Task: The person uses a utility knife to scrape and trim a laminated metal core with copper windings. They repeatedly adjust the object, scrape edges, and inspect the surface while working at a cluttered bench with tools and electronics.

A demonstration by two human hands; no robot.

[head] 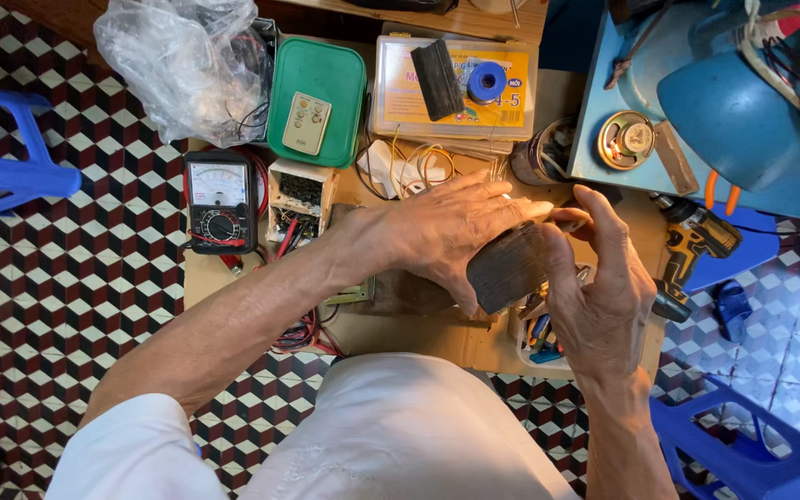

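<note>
- Over the middle of the cardboard-topped table (604, 208), both hands close on a dark ribbed block (508, 268).
- Block's top and left side are covered by the left hand (446, 231); only its right-lower face shows, so full shape is hard to make out.
- Left hand: fingers laid flat over the block, thumb underneath, gripping it.
- Right hand (599, 287): fingers curled, thumb and fingertips touching the block's upper right edge; whatever sits at the fingertips is too small to tell.
- Small tray of tools (539, 343) below the hands is mostly hidden by the right wrist.
- Cordless drill (692, 255) just right of the right hand, partly cut by it.
- Analog multimeter (220, 202) left of the left forearm, well apart from the block.
- Green lidded box (326, 79) with a small remote (306, 122) on top, far side of table.
- Clear plastic bag (187, 65), contents unclear.
- Small round speaker (627, 139) on the blue surface, upper right.
</note>
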